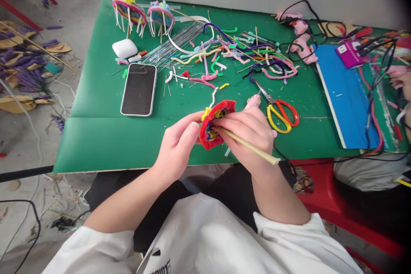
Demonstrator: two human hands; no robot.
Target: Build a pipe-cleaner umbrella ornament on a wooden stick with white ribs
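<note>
Red chenille piece (208,140): held just above the near edge of the green mat (102,137), between both hands, with its dome tilted; yellow and blue strands showed inside the rim.
Left hand (178,143): thumb and fingers pinched on the left rim of the piece.
Right hand (248,132): closed on the wooden stick (257,150) where it entered the piece; the stick ran down and right past the wrist.
Handling, as judged: light, soft and easily crushed, with a wire core likely to keep any bend. The stick looked the stiff part and the safer hold; the rim would bear only a light pinch.
Scissors (282,115): red and yellow handles, lying on the mat just beyond the right hand.
Phone (138,90): face up, screen dark, beyond the left hand.
Loose chenille stems (231,51): mixed colours, scattered mid-mat beside a bundle of thin wires (173,45).
Two similar pieces (129,8): standing at the far left corner, white fringes hanging.
Blue board (346,90): at the right, cables lying near it.
</note>
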